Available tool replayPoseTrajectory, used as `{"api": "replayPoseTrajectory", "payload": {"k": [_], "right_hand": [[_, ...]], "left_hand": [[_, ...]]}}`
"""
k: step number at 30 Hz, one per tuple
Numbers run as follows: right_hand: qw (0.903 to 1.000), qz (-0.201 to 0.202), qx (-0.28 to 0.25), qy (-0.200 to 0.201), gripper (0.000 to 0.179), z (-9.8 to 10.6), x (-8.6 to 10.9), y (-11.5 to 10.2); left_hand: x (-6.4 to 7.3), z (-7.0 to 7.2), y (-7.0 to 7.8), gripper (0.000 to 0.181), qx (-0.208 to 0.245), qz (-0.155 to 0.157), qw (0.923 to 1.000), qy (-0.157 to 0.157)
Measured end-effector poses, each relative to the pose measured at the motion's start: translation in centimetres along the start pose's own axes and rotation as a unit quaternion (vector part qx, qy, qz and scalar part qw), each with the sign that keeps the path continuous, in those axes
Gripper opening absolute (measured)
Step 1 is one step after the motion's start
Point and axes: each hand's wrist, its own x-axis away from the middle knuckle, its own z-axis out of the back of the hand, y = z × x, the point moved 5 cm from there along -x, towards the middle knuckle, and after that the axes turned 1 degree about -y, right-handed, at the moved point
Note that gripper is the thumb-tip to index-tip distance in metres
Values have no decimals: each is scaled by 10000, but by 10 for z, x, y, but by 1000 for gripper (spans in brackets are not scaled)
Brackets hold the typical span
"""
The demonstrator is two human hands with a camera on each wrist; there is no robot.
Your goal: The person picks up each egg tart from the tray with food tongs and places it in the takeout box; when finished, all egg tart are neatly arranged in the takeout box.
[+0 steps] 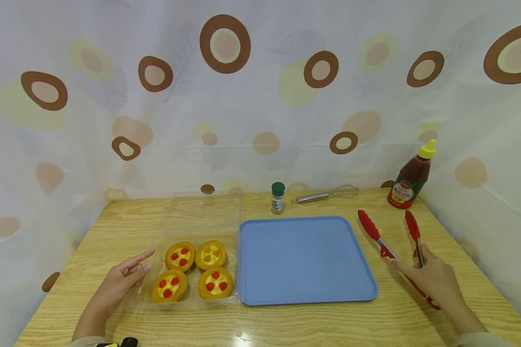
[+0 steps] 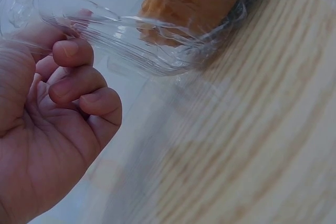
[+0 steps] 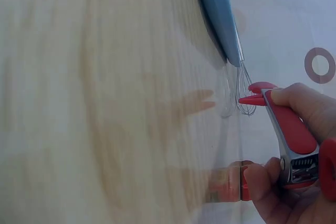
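A clear plastic clamshell container lies with its lid folded back, several small round tarts in its base. One tart has yellow wedges on top; another tart has red dots, like the others. At the container's left edge, my left hand pinches the plastic rim, the other fingers curled below it. My right hand grips red-and-metal tongs around the middle of their arms. The tongs' red scalloped tips are spread apart, pointing away from me, with nothing between them.
A blue tray lies between the container and the tongs. Behind it are a green-capped shaker and a wire whisk. A red sauce bottle with a yellow cap stands at the back right. Patterned cloth borders the table.
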Motion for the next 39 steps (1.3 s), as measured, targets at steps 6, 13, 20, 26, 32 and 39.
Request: {"api": "replayPoseTrajectory", "payload": {"k": [6,13,20,26,32,39], "right_hand": [[9996,-199,31,-185,101,-6,-8,1],[9996,-184,21,-214,105,-12,-17,-6],[9989,-317,-24,-339,105,-18,-21,-7],[9974,-403,275,-537,110,-18,-23,-8],[9869,-930,548,-1202,116,-19,-16,-11],[9769,-1246,501,-1660,117,-26,-10,-13]], "left_hand": [[0,1,-2,52,5,-14,10000,13],[0,1,-3,51,22,7,10000,14],[0,0,-2,53,35,32,10000,-29],[0,0,-1,50,74,43,10000,5],[1,1,1,50,21,10,10000,20],[0,0,2,51,-52,-12,10000,14]]}}
